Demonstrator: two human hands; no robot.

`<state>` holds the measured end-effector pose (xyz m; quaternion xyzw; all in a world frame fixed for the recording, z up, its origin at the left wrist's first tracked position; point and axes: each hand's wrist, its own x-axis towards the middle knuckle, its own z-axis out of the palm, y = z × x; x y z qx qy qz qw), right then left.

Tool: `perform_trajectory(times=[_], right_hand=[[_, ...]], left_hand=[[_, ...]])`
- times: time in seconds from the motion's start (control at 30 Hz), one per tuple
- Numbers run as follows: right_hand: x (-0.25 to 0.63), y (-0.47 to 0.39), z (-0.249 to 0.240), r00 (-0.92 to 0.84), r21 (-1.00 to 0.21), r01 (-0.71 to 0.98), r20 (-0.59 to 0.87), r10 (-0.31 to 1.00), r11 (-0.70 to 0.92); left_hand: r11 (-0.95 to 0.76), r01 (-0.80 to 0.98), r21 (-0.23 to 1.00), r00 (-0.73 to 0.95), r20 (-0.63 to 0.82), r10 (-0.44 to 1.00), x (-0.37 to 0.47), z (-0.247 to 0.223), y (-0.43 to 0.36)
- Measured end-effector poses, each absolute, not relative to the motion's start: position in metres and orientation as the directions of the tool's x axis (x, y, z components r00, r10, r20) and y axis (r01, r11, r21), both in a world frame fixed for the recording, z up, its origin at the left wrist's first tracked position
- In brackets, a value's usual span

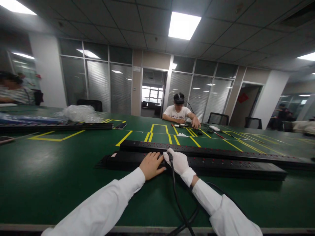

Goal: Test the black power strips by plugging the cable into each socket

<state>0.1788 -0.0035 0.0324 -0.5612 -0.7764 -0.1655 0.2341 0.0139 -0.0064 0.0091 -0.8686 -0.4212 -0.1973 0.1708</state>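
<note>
Two long black power strips with rows of red dots lie side by side on the green table. My bare left hand (152,165) rests on the nearer power strip (233,167), its fingers stretched out across the top. My right hand (179,162), in a white glove, is closed around a black plug (170,156) at that strip's upper face. Whether the plug is seated in a socket is hidden by my fingers. From it a black cable (175,193) runs down over the table's near edge. The farther power strip (209,150) lies just behind.
Yellow tape lines (159,125) mark the green table (73,183). Far left are clear plastic wrap (80,113), more long black strips (98,126) and a phone (121,125). A person (178,111) wearing a headset sits opposite, hands among small items and cables.
</note>
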Motion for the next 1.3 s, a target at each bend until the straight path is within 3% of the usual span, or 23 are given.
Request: perform_trajectory(times=[0.67, 0.97, 1.3], right_hand=[[0.180, -0.005, 0.032, -0.272, 0.012, 0.947, 0.561, 0.782, 0.320], [0.182, 0.005, 0.037, -0.263, -0.047, 0.943, 0.504, 0.823, 0.330], [0.181, -0.003, 0.030, -0.258, -0.035, 0.937, 0.595, 0.761, 0.346]], left_hand=[[-0.589, 0.796, -0.139, 0.573, 0.484, 0.661, 0.013, 0.009, -0.006], [-0.586, 0.794, -0.162, 0.580, 0.488, 0.652, 0.013, 0.008, -0.006], [-0.582, 0.798, -0.157, 0.574, 0.495, 0.653, 0.013, 0.007, -0.006]])
